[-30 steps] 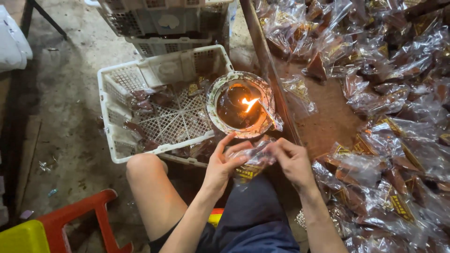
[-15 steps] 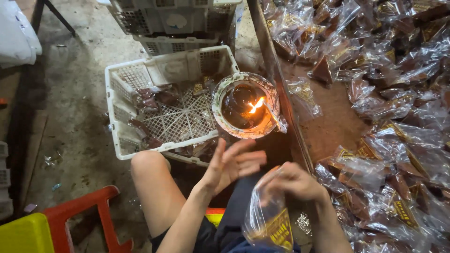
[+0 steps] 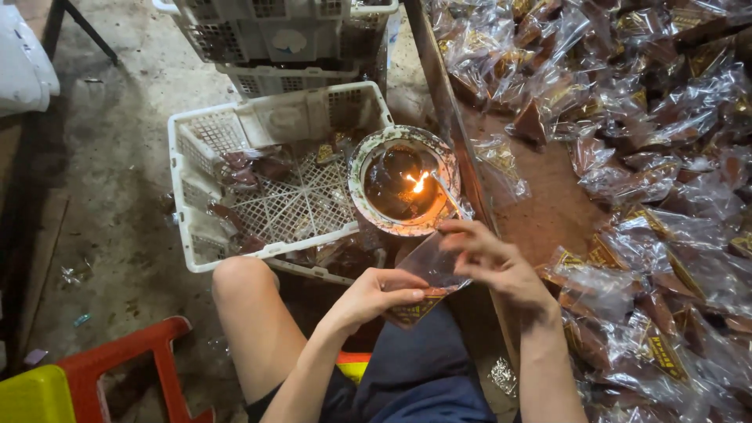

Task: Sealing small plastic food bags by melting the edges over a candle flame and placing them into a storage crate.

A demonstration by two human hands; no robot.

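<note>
two hands on one clear packet [image 3: 429, 274], your left hand [image 3: 374, 296] pinching its lower edge, your right hand [image 3: 489, 262] gripping its top, beside the lit bowl [image 3: 403, 180]

The scene is viewed by a single head camera, aimed steeply downward from close above the flame bowl [image 3: 403, 182].

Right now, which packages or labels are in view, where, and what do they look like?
Clear bag: held in both hands, brown contents, gold-and-dark label at the bottom.
Bag pile: on the table at right, clear crinkled packets, brown contents, gold labels.
Crate packets: in the white crate, brown, clear-wrapped.
</note>
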